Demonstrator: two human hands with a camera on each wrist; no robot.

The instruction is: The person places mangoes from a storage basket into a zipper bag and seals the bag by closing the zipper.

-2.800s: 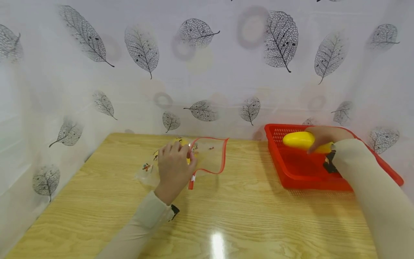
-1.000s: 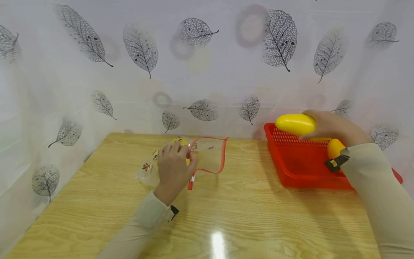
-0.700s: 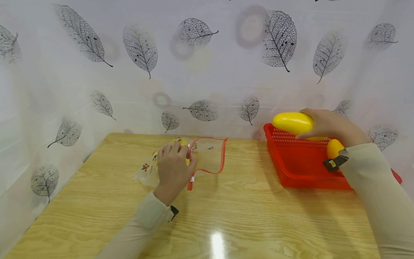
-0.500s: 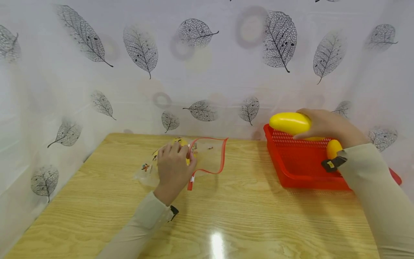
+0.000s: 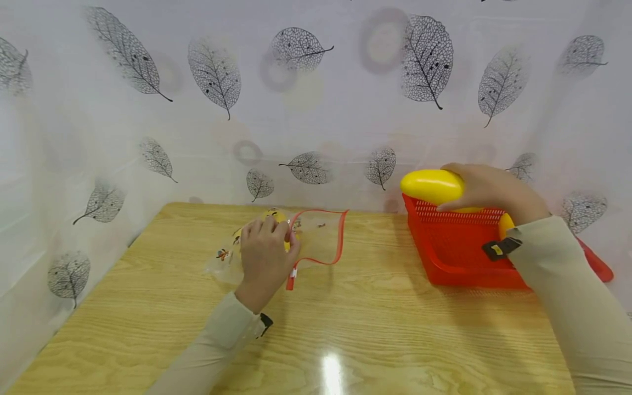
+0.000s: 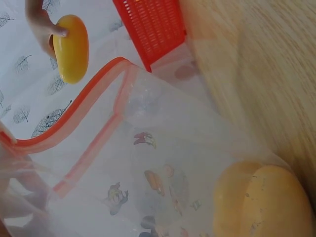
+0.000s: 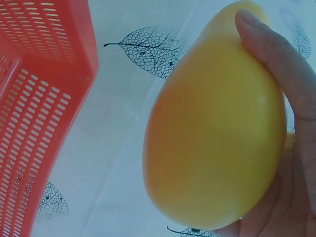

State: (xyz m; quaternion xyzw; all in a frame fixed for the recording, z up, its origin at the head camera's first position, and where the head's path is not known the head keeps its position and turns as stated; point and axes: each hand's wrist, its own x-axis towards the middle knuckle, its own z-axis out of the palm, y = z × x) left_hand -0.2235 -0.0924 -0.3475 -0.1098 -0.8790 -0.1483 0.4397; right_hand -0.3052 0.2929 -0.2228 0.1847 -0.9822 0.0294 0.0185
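Yellow fruit (image 5: pixel 432 185), up in the air, and the right hand (image 5: pixel 489 189) has it well wrapped: thumb along one side, fingers round the other, spread just as wide as the fruit needs. On my head camera it overlaps the far left corner of the red basket (image 5: pixel 474 278) and could pass for touching; over to the right wrist, and a strip of pale sheet (image 7: pixel 123 113) shows between the two, so they're apart. That close view also hands me a narrower end, right under the thumb tip, which I can't make out from above.

Down in the basket, only the head camera gives me a second fruit (image 5: pixel 504 225), partly hidden by the right cuff (image 5: pixel 538 236).

Across the table (image 5: pixel 375 329), the left hand (image 5: pixel 266 252), fingers curled, pinches the clear bag (image 5: pixel 321 238) near its red-edged mouth, and that mouth gapes. From above I get mere patches of yellow past the knuckles. Left wrist, much better: through the printed film I see rounded yellow contents (image 6: pixel 276 202), one piece or two I can't tell.
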